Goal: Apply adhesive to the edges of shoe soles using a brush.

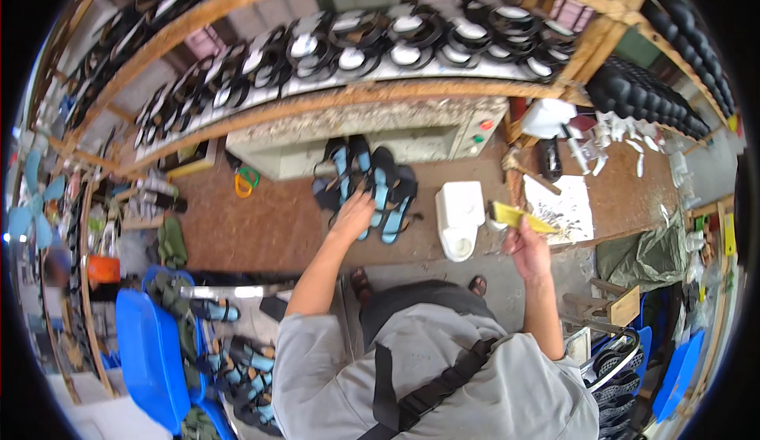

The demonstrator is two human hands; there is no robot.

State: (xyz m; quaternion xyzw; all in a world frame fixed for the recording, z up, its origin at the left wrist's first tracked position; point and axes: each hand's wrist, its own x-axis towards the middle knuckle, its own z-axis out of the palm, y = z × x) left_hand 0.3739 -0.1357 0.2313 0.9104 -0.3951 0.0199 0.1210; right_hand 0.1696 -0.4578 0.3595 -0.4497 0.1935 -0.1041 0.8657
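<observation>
On the brown workbench lies a cluster of black sandals [385, 191] with light blue footbeds. My left hand [356, 214] reaches into their near side, its fingers bent and closed on a sandal. The fingertips are partly hidden among the straps. Held up over the bench's front edge, my right hand [529, 248] is closed around a flat yellow tool [522, 218] with a dark end; I cannot make out its exact kind. Between my hands stands a white plastic container [459, 206] with a round lower part at its near end.
Behind the sandals sits a long, low pale machine [348, 123] with red and green buttons. A hammer [534, 172] and dark-stained white paper [574, 206] lie to the right. Wooden shelves [332, 100] of sandals span the back. Blue crates [150, 353] stand at lower left.
</observation>
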